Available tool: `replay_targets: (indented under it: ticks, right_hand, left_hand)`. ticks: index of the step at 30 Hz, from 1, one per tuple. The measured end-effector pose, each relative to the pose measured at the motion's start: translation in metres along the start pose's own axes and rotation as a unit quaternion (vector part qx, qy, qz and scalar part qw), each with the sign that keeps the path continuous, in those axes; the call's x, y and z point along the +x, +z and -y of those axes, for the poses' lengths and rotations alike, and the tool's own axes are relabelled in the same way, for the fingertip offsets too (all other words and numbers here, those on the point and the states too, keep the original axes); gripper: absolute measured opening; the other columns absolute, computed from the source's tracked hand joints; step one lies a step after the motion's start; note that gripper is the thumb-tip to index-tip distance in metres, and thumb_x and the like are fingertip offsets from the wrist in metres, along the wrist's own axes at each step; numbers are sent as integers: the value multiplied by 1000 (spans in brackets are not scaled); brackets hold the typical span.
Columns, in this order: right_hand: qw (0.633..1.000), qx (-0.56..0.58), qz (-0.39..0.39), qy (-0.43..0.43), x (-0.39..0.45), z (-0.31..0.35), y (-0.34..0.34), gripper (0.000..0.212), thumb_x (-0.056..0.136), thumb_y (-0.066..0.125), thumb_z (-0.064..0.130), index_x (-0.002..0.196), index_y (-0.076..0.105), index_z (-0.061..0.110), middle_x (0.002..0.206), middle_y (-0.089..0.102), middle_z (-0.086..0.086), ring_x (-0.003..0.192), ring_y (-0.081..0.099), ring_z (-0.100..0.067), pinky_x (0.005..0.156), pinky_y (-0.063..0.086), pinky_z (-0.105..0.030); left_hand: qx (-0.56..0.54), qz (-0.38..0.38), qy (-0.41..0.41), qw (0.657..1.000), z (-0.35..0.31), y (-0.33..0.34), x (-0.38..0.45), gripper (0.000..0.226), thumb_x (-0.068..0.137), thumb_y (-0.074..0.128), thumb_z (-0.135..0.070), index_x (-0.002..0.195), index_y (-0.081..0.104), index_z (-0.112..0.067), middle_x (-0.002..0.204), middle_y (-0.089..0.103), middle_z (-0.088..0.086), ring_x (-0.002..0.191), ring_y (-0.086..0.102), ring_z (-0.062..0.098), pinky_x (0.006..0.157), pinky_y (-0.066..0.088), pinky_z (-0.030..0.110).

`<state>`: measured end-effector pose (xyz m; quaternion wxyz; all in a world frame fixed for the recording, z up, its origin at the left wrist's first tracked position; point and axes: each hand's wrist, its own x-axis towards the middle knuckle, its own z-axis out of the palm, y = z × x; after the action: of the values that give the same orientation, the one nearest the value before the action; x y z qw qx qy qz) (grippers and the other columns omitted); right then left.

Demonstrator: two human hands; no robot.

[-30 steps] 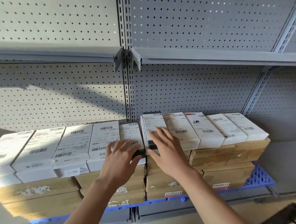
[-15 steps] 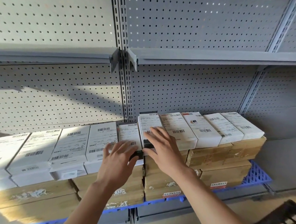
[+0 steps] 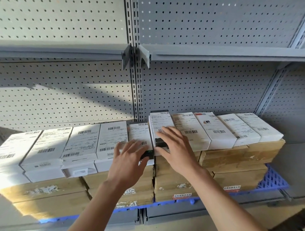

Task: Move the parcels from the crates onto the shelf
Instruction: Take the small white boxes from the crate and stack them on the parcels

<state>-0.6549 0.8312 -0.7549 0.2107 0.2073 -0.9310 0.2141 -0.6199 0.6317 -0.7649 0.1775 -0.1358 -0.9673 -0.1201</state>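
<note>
A row of white labelled parcels lies flat on stacked brown cartons (image 3: 224,157) on the grey shelf. My left hand (image 3: 128,161) rests with straight fingers on the near end of a dark-ended parcel (image 3: 139,134) at the row's middle. My right hand (image 3: 175,149) lies flat on the neighbouring parcel (image 3: 159,122), which sits a little higher and further back than the rest. Neither hand grips anything. More white parcels (image 3: 82,143) extend left and more white parcels (image 3: 238,128) extend right.
The cartons sit on blue plastic pallets (image 3: 273,180). A bare grey shelf board (image 3: 215,51) hangs above, with pegboard backing (image 3: 199,89) behind. A dark crate corner (image 3: 300,220) shows at bottom right.
Both hands stay on the two middle parcels with hardly any shift; the view has drifted slightly.
</note>
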Motion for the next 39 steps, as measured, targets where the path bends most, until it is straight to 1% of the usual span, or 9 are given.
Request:
replay_targets:
  ticks: [5, 8, 14, 16, 19, 25, 31, 36, 39]
  right_hand:
    - [1000, 4, 3, -6, 1, 1, 2, 51, 92, 70, 38, 139, 57, 23, 152, 49, 0, 146, 35, -20, 112, 40, -49]
    - [1000, 4, 16, 3, 1, 1, 1, 55, 95, 65, 42, 146, 50, 26, 160, 40, 1, 151, 27, -19, 119, 31, -47]
    - [1000, -4, 0, 27, -8, 4, -12, 53, 100, 58, 43, 150, 47, 27, 162, 37, 2, 151, 27, -19, 120, 29, -46]
    - [999, 5, -5, 38, -18, 6, -21, 52, 101, 57, 42, 150, 47, 27, 160, 39, 2, 150, 29, -19, 120, 30, -45]
    - [998, -8, -10, 64, -41, 10, -37, 49, 100, 58, 38, 146, 52, 25, 157, 44, 3, 146, 36, -18, 117, 34, -45]
    - [991, -14, 30, 133, -98, 29, -82, 42, 99, 59, 26, 140, 59, 18, 142, 60, 2, 134, 52, -21, 112, 39, -43]
    - [971, -34, 70, 225, -146, 31, -139, 40, 100, 56, 32, 139, 60, 28, 124, 71, 2, 118, 61, -25, 99, 48, -41]
    - [946, -73, 79, 306, -179, 14, -181, 41, 102, 52, 39, 142, 56, 30, 135, 65, 0, 128, 53, -28, 105, 42, -44]
    - [934, -93, 71, 336, -200, 8, -203, 41, 102, 52, 38, 142, 56, 30, 137, 63, -1, 130, 51, -26, 101, 41, -39]
  left_hand:
    - [0, 5, -2, 1000, -1, 0, 0, 38, 98, 57, -45, 135, 58, -35, 148, 53, -10, 144, 40, 17, 119, 24, 57]
    - [-1, 1, 2, 1000, 0, -1, -1, 39, 98, 57, -46, 135, 58, -35, 147, 53, -9, 144, 40, 19, 118, 24, 57]
    - [-15, -41, -32, 999, -9, -12, -5, 41, 96, 49, -46, 127, 68, -27, 131, 66, -6, 127, 56, 23, 108, 42, 55]
    - [-28, -56, -41, 997, -16, -21, -12, 35, 96, 55, -41, 124, 69, -24, 125, 68, -5, 120, 59, 23, 102, 46, 52]
    - [-25, -39, -47, 998, -31, -36, -27, 35, 95, 64, -37, 128, 67, -24, 126, 67, -5, 120, 59, 24, 101, 46, 50]
    - [-20, 44, -11, 999, -77, -66, -60, 48, 101, 48, -45, 147, 49, -31, 149, 52, -9, 139, 42, 18, 113, 34, 43]
    - [-12, 75, 34, 997, -124, -87, -74, 46, 102, 48, -44, 146, 49, -30, 147, 53, -4, 137, 43, 21, 110, 34, 43]
    - [-22, 86, 93, 992, -162, -91, -70, 46, 102, 46, -45, 146, 49, -31, 145, 55, -4, 134, 48, 24, 114, 36, 48]
    - [-34, 85, 127, 988, -187, -89, -66, 46, 102, 46, -45, 146, 49, -31, 145, 55, -4, 133, 47, 24, 109, 38, 47]
